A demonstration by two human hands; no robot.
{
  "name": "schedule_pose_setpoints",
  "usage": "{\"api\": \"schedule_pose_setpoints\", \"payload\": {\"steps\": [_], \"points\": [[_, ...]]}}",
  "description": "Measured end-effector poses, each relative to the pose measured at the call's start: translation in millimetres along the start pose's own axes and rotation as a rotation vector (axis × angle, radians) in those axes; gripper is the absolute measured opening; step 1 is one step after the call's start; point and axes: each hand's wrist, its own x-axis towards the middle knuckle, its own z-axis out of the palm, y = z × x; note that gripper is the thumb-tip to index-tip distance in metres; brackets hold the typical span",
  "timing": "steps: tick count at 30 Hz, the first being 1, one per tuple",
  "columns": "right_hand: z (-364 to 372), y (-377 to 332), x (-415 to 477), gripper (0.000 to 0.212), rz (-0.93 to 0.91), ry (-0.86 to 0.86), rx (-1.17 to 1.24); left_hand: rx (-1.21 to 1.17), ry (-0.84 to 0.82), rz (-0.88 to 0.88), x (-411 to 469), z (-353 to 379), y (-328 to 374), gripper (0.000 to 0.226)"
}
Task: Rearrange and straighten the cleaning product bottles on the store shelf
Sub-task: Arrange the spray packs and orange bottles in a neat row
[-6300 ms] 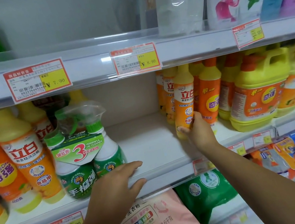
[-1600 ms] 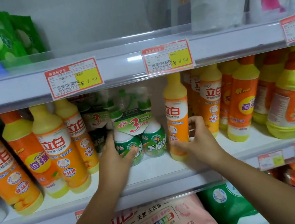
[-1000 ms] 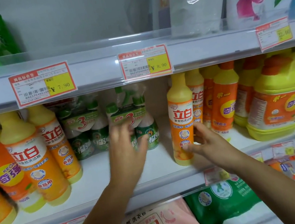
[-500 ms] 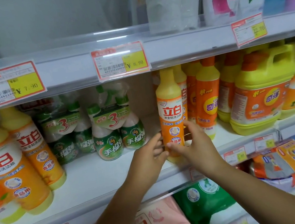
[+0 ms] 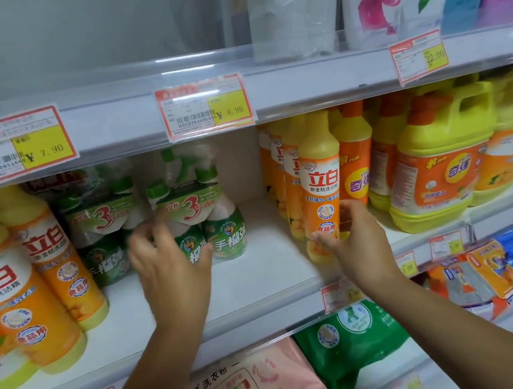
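Half a second ago both hands were together at the foot of the tall orange bottle; now my left hand (image 5: 172, 270) has swung away to the left and sits in front of the green spray-bottle pack (image 5: 198, 214), fingers spread and loosely curled, blurred enough that I cannot tell whether they touch the pack or hang just short of it. My right hand (image 5: 356, 242) has stayed by the tall orange bottle (image 5: 321, 189), thumb and fingertips curved around its lower label from the right side without a full clamp; contact looks light at most. So the hands are apart, with a bare stretch of the white shelf (image 5: 263, 279) between them. That bottle stands upright at the front of its row, just ahead of more orange bottles and beside a wider orange bottle (image 5: 354, 163). A second green pack (image 5: 103, 228) stands just left of the first, slightly further back. Further left are big orange and yellow bottles (image 5: 51, 261), and to the right a yellow jug (image 5: 441, 161) with a handle.
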Motion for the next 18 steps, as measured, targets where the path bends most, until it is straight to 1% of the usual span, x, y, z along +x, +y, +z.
{"api": "schedule_pose_setpoints", "payload": {"steps": [3,5,8,11,15,18], "points": [[4,2,2,0.054,-0.017,0.049,-0.029,-0.056,-0.067,-0.041,3,1,-15,0.107],[5,2,2,0.052,0.004,0.053,-0.017,-0.089,-0.115,-0.063,3,4,-23,0.111],[7,1,1,0.050,0.034,0.047,0.004,-0.102,-0.158,-0.044,3,9,-33,0.108],[7,1,1,0.050,0.033,0.048,0.007,-0.102,-0.167,-0.018,6,12,-37,0.102],[7,-1,1,0.049,0.042,0.038,0.031,-0.129,-0.172,-0.042,8,14,-40,0.094],[6,2,1,0.051,0.041,0.021,0.039,-0.145,-0.178,-0.044,11,15,-42,0.094]]}}
